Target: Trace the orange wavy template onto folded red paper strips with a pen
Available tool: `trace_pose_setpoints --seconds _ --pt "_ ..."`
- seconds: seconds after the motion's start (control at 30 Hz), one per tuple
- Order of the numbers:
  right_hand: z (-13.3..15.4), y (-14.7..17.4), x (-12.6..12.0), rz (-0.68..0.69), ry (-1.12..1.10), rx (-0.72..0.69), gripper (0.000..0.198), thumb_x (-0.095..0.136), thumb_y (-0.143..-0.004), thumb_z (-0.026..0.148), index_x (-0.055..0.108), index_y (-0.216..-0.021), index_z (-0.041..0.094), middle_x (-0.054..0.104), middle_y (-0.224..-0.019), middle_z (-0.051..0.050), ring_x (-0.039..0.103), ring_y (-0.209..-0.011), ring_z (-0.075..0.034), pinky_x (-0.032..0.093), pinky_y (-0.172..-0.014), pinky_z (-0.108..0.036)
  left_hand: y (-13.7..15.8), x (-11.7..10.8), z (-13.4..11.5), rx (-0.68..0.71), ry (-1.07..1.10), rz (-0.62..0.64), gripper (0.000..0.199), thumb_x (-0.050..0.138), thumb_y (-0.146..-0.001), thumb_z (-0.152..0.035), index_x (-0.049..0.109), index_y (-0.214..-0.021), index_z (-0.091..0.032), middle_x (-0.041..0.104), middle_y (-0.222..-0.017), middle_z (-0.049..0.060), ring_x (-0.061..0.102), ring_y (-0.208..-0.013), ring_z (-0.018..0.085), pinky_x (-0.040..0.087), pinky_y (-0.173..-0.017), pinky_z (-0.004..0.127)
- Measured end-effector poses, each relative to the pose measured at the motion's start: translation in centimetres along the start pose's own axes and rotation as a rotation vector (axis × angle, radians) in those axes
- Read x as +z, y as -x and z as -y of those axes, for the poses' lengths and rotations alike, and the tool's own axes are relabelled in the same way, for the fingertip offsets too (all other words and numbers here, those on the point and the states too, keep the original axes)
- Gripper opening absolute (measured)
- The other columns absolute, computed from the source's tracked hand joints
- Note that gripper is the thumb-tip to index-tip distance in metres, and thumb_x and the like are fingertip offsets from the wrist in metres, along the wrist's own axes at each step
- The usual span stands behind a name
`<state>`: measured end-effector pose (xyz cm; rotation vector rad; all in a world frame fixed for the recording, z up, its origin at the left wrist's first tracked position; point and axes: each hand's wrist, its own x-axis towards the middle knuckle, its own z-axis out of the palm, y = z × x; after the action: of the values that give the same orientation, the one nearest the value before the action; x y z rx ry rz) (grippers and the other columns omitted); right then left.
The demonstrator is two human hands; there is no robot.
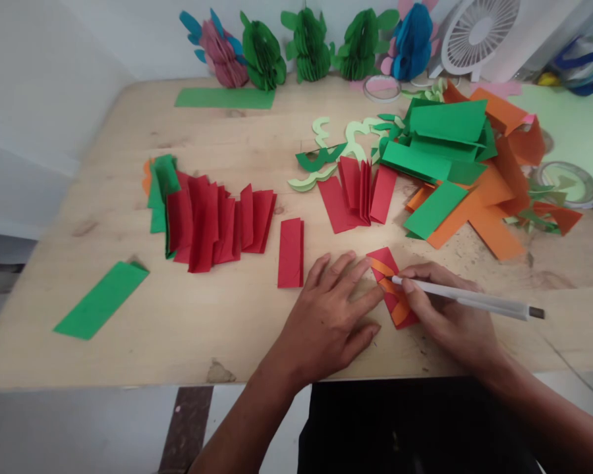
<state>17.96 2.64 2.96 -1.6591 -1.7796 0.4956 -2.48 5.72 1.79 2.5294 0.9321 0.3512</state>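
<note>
A white pen [467, 297] is gripped in my right hand [454, 322], its tip on an orange paper cutout [400, 304]. That cutout lies on a folded red paper piece [381, 254] near the table's front edge. My left hand [331, 316] lies flat with fingers spread, its fingertips touching the upper left of the cutout and the red paper. Parts of both papers are hidden under my fingers. Just left of that hand, another folded red paper [290, 253] rests on the table.
Folded red papers [207, 224] stand at left, others [360, 194] at centre. Green [447, 122] and orange papers [497, 191] pile at right. A green folded paper [101, 299] lies front left. Honeycomb paper figures [309, 49] and a white fan [481, 33] line the back.
</note>
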Motion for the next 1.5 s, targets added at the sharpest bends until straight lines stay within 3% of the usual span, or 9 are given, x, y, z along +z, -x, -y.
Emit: trace_pose_setpoints --seconds 0.4,0.67,1.03,1.3,1.5 --pt "0.0 -0.2 0.3 -0.017 -0.003 0.014 0.013 0.057 -0.089 0.031 0.066 -0.088 0.023 0.073 -0.084 -0.002 0.068 -0.072 -0.016 0.054 -0.067 -0.03 0.0 0.0 -0.1 0.002 0.0 -0.004 0.041 0.052 -0.092 -0.041 0.057 -0.128 -0.025 0.043 -0.148 0.012 0.029 -0.142 0.034 0.023 -0.115 0.058" --pt "0.4 0.2 -0.9 -0.02 -0.073 -0.025 0.016 0.057 -0.091 0.027 0.067 -0.103 0.024 0.074 -0.098 -0.003 0.069 -0.089 -0.017 0.055 -0.079 -0.029 0.1 0.0 -0.1 0.003 -0.004 -0.007 0.039 0.052 -0.091 -0.04 0.058 -0.127 -0.025 0.043 -0.148 0.011 0.029 -0.142 0.034 0.022 -0.115 0.057" --pt "-1.4 2.5 -1.5 0.05 0.19 -0.46 0.026 0.055 -0.09 0.014 0.063 -0.115 0.018 0.075 -0.093 -0.006 0.068 -0.089 -0.021 0.051 -0.077 -0.036 -0.1 0.2 -0.1 0.017 -0.028 -0.02 0.039 0.053 -0.09 -0.039 0.059 -0.126 -0.025 0.045 -0.146 0.01 0.031 -0.14 0.032 0.022 -0.115 0.056" --pt "-1.8 2.8 -1.5 0.061 0.211 -0.489 0.025 0.053 -0.094 0.018 0.061 -0.117 0.018 0.074 -0.095 -0.007 0.066 -0.091 -0.021 0.048 -0.076 -0.035 0.5 -0.4 -1.4 0.044 -0.05 -0.043 0.043 0.054 -0.09 -0.04 0.057 -0.129 -0.021 0.045 -0.147 0.011 0.028 -0.143 0.033 0.022 -0.115 0.057" --pt "-2.1 2.9 -1.4 0.067 0.225 -0.515 0.026 0.055 -0.091 0.013 0.059 -0.116 0.013 0.073 -0.093 -0.009 0.065 -0.091 -0.022 0.047 -0.076 -0.035 1.3 -0.1 -3.1 0.053 -0.044 0.021 0.044 0.053 -0.091 -0.042 0.056 -0.131 -0.025 0.046 -0.148 0.007 0.033 -0.14 0.033 0.022 -0.115 0.058"
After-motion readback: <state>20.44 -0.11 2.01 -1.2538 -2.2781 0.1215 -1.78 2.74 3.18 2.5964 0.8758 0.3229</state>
